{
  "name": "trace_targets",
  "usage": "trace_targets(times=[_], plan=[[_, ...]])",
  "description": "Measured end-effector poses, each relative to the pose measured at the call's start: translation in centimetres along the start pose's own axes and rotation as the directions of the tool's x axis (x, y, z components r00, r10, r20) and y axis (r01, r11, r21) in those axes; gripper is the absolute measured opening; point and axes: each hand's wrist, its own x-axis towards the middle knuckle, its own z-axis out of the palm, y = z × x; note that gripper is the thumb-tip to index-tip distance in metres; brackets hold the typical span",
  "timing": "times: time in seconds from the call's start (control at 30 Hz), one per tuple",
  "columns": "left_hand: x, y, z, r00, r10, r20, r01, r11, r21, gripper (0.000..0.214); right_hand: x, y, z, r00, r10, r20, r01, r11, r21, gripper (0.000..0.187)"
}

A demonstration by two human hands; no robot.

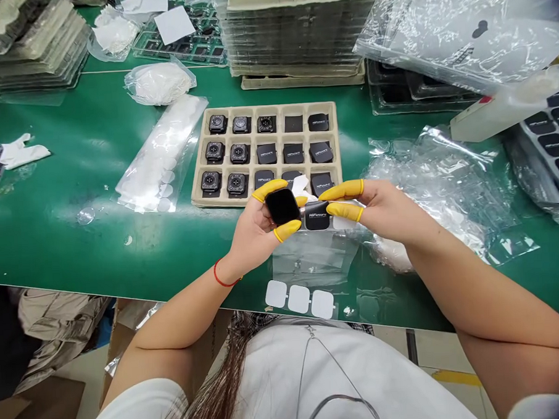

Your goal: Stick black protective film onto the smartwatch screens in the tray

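Note:
My left hand (257,229), with yellow finger cots on its fingers, is closed around a black square smartwatch body (282,207), its dark glossy screen facing up. Close to its right edge, the thumb and finger of my right hand (381,210) pinch a black square film (317,216) printed "HiFuture" at its edge. Just beyond both hands lies a beige tray (196,189) with watch bodies in its left compartments and black HiFuture squares in the right ones. Below my hands, white rounded-square stickers (299,299) lie on a clear sheet at the table edge.
Crumpled clear plastic (427,191) is heaped at right, beside a translucent bottle (506,107). A stack of trays (295,39) stands behind. Left of the beige tray lies a plastic sleeve with round stickers (159,159); a white glove (24,151) rests farther left.

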Motion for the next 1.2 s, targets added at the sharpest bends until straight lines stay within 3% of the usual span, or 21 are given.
trace_targets(times=[0.13, 0.27, 0.37, 0.43, 0.5, 0.57, 0.63, 0.7, 0.8, 0.9, 0.97, 1.07, 1.13, 1.2], plan=[[-0.6, -0.4, 0.2, 0.996, 0.093, 0.010, -0.094, 0.982, 0.163, 0.058, 0.7, 0.7, -0.5, 0.987, 0.082, 0.135, -0.100, 0.986, 0.136, 0.032], [-0.8, -0.3, 0.5, 0.996, 0.092, -0.001, -0.091, 0.986, 0.140, 0.058, 0.8, 0.9, -0.3, 0.985, 0.099, 0.139, -0.118, 0.984, 0.137, 0.035], [-0.4, -0.2, 0.6, 0.999, -0.011, -0.045, 0.013, 0.998, 0.060, 0.060, 0.4, 0.4, 0.3, 0.996, -0.087, -0.035, 0.086, 0.995, -0.040, 0.019], [0.0, -0.3, 0.5, 0.991, -0.117, -0.064, 0.118, 0.993, 0.006, 0.061, 0.0, 0.0, 0.7, 0.953, -0.280, -0.115, 0.258, 0.950, -0.173, 0.009], [0.4, -0.4, 0.4, 0.974, -0.220, -0.056, 0.219, 0.975, -0.030, 0.063, -0.3, -0.3, 0.8, 0.918, -0.368, -0.146, 0.332, 0.917, -0.220, 0.009], [0.5, -0.4, 0.3, 0.966, -0.256, -0.038, 0.254, 0.966, -0.048, 0.063, -0.3, -0.4, 0.6, 0.929, -0.321, -0.186, 0.276, 0.933, -0.231, 0.010], [0.4, -0.4, 0.3, 0.977, -0.215, -0.014, 0.214, 0.975, -0.058, 0.063, -0.1, -0.1, 0.3, 0.965, -0.191, -0.178, 0.150, 0.964, -0.221, 0.018], [0.0, -0.3, 0.5, 0.989, -0.149, 0.009, 0.149, 0.988, -0.037, 0.061, 0.3, 0.4, 0.0, 0.998, -0.021, -0.056, 0.013, 0.991, -0.133, 0.029], [-0.6, -0.1, 0.6, 0.997, -0.076, 0.032, 0.076, 0.997, 0.022, 0.057, 0.7, 1.0, -0.2, 0.986, 0.112, 0.127, -0.117, 0.993, 0.031, 0.034], [-0.6, 0.1, 0.6, 0.997, -0.075, 0.015, 0.074, 0.997, 0.012, 0.057, 0.6, 1.0, 0.0, 0.996, 0.063, 0.064, -0.068, 0.994, 0.083, 0.029], [-0.2, 0.3, 0.5, 0.990, -0.136, -0.022, 0.136, 0.990, -0.031, 0.060, 0.2, 0.5, 0.0, 0.997, -0.067, -0.024, 0.068, 0.995, 0.068, 0.020], [0.3, 0.3, 0.4, 0.968, -0.246, -0.042, 0.243, 0.968, -0.067, 0.060, -0.7, -0.7, -0.1, 0.965, -0.256, -0.064, 0.260, 0.963, 0.069, 0.009], [0.3, 0.2, 0.5, 0.959, -0.282, 0.002, 0.282, 0.958, -0.051, 0.059, -1.3, -1.4, 0.0, 0.965, -0.250, -0.075, 0.258, 0.958, 0.123, 0.009], [0.0, 0.0, 0.7, 0.959, -0.273, 0.078, 0.275, 0.962, -0.004, 0.057, -1.6, -1.6, 0.4, 0.983, -0.164, -0.087, 0.179, 0.961, 0.210, 0.013]])
